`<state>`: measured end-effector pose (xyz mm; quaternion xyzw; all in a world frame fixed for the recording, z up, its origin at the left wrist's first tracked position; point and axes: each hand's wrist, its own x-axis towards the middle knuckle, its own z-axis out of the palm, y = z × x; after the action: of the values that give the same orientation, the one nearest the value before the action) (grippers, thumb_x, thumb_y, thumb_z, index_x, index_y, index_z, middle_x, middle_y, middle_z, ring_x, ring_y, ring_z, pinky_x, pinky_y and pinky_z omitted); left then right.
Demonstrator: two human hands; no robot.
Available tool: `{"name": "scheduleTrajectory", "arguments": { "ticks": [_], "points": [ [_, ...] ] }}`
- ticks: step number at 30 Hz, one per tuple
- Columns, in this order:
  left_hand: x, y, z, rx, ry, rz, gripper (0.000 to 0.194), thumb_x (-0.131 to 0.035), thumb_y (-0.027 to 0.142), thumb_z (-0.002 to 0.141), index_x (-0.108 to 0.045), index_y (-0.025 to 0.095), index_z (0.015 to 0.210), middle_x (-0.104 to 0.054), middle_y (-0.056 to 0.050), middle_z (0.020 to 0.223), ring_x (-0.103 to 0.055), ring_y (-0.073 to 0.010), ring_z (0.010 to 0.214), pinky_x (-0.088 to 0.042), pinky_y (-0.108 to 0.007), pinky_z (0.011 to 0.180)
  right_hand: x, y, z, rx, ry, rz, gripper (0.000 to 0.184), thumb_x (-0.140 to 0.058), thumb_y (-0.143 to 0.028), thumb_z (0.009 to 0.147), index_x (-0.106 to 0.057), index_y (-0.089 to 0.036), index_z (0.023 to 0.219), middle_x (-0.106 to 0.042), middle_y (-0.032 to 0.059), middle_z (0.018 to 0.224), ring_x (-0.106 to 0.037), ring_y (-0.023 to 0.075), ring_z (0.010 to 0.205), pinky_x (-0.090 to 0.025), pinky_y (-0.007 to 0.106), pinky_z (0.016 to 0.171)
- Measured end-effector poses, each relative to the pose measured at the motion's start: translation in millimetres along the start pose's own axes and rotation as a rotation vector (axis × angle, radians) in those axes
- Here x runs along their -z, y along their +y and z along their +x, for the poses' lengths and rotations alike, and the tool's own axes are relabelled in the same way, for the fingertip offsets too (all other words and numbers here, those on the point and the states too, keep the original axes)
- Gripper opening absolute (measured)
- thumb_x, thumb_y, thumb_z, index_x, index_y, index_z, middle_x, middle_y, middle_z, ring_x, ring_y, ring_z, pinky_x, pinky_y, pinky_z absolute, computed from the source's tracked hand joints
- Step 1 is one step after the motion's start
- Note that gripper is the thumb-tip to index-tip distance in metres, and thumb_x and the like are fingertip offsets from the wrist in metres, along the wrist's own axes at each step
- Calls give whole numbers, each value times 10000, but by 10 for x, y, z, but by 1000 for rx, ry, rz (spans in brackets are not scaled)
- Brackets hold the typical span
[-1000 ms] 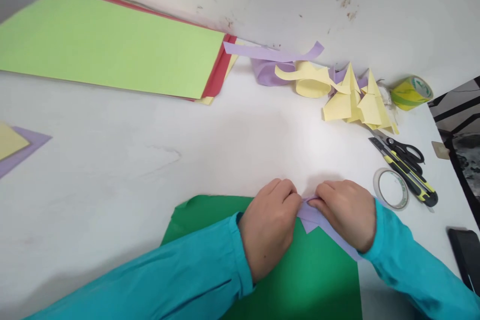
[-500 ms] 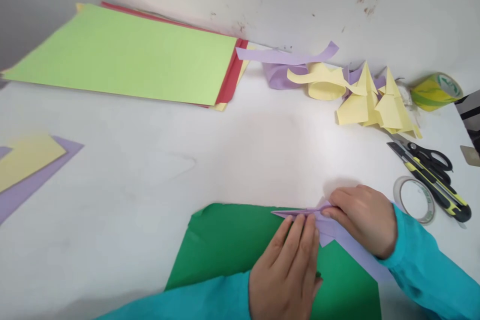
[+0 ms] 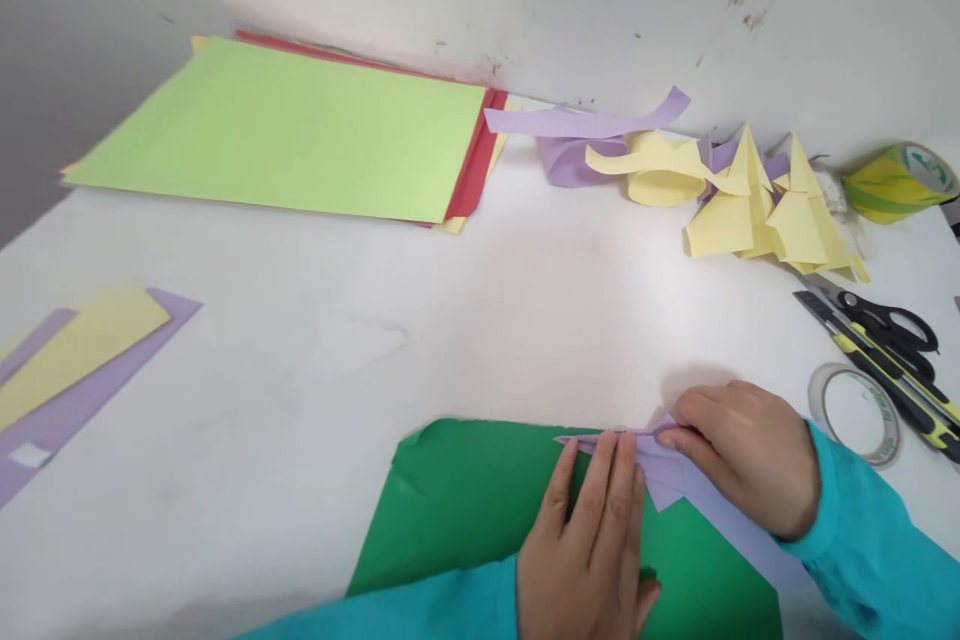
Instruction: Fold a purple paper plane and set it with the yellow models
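A folded piece of purple paper (image 3: 664, 482) lies at the far edge of a dark green sheet (image 3: 457, 510), its thin point directed left. With fingers stretched out and flat, my left hand (image 3: 589, 540) presses on the pointed part and covers some of it. My right hand (image 3: 750, 455) is closed, pinching the upper right edge of the purple paper between thumb and fingers. Under that hand, a flat purple stretch of paper runs down to the right. The wrist hides part of it.
Light green paper (image 3: 300, 130) tops a stack at the back left. Purple and yellow scraps (image 3: 97, 350) lie at left. Yellow folded cones (image 3: 739, 210) stand back right, near yellow tape (image 3: 892, 185). Scissors (image 3: 892, 320), a box cutter (image 3: 885, 370) and a tape roll (image 3: 859, 415) lie at right.
The view has shifted slightly, so everything sits a little farther right and lower. My left fingers have spread a little and lie over the fold; my right hand keeps its pinch.
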<state>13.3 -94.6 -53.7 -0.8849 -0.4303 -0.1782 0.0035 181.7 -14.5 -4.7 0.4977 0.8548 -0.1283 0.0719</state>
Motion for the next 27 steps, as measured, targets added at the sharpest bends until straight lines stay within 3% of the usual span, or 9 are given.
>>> {"name": "scheduleTrajectory", "arguments": {
  "ticks": [20, 27],
  "points": [
    [-80, 42, -15, 60, 63, -9, 440, -421, 409, 786, -599, 90, 1031, -573, -133, 1166, -409, -315, 1170, -237, -463, 1029, 15, -29, 27, -132, -2, -43, 214, -536, -325, 795, -567, -228, 606, -619, -30, 604, -575, 163, 583, -252, 276, 501],
    [-90, 32, 58, 78, 211, -7, 428, -328, 366, 838, -648, 91, 909, -617, -141, 1085, -495, -295, 1083, -238, -456, 1034, -8, 4, 13, -118, -15, -21, 234, -508, -357, 807, -564, -240, 612, -619, -36, 608, -573, 156, 569, -265, 267, 493]
  ]
}}
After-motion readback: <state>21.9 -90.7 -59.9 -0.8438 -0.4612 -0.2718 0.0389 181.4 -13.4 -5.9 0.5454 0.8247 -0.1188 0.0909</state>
